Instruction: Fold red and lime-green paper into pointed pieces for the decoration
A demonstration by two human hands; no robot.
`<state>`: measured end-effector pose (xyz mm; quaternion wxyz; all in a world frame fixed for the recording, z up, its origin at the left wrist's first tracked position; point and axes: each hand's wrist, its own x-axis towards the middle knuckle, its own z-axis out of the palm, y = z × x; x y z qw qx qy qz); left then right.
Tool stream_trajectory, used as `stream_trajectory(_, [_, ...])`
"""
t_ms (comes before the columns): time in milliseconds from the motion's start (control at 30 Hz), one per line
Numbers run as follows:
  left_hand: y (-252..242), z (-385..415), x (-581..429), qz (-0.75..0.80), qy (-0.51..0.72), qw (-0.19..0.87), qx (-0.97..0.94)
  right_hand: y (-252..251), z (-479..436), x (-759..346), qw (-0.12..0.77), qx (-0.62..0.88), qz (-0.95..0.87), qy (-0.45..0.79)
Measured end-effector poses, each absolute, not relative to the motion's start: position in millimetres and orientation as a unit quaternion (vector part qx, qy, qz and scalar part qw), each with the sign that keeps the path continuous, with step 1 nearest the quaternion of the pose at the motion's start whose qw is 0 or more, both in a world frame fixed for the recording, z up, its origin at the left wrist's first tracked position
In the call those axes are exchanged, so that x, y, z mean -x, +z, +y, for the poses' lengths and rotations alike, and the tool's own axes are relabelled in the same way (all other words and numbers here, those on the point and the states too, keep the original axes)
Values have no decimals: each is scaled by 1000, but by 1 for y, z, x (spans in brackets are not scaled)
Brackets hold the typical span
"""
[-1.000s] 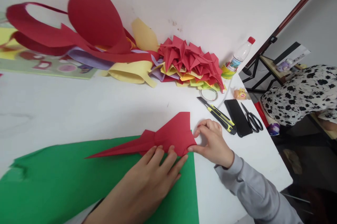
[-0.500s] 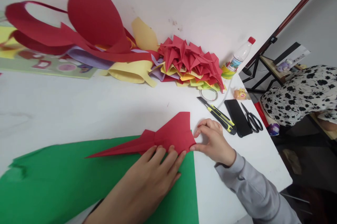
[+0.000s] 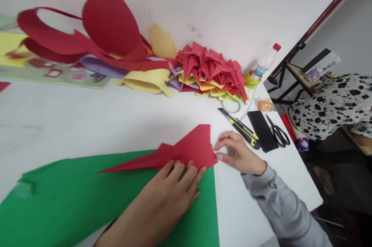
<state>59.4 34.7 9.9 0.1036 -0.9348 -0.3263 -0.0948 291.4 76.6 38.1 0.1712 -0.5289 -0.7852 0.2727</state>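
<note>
Pressing red paper (image 3: 192, 144): left hand (image 3: 168, 196), flat; right hand (image 3: 242, 154) parted, maybe touching. White table (image 3: 116, 123), pale wall (image 3: 226, 7).

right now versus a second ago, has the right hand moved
Yes: the right hand has shifted slightly rightward, judged against the utility knife on the table.

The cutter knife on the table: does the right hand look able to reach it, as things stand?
Probably yes. The cutter knife lies close beyond the right hand, with nothing visible between them. That hand looks open, near the edge of the red paper.
</note>
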Motion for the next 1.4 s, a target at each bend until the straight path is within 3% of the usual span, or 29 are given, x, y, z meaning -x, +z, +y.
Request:
stream_trajectory(233, [14, 34, -61, -328, -81, 104, 935, 29, 68, -272, 194, 578, -771, 184])
stream_trajectory(500, [7, 33, -55, -327, -107, 108, 933, 28, 72, -283, 177, 564, -773, 232])
stream_trajectory(833, [18, 42, -44, -279, -156, 105, 942, 27, 68, -281, 249, 493, -813, 185])
stream_trajectory(1033, [9, 39, -44, -268, -134, 100, 949, 18, 63, -271, 230, 432, -858, 154])
stream_trajectory(1233, [28, 72, -17, -320, -185, 2, 929, 13, 65, -273, 238, 431, -856, 157])
stream_trajectory(1400, [52, 101, 9, -528, -83, -152, 831, 12, 64, -274, 256, 405, -867, 138])
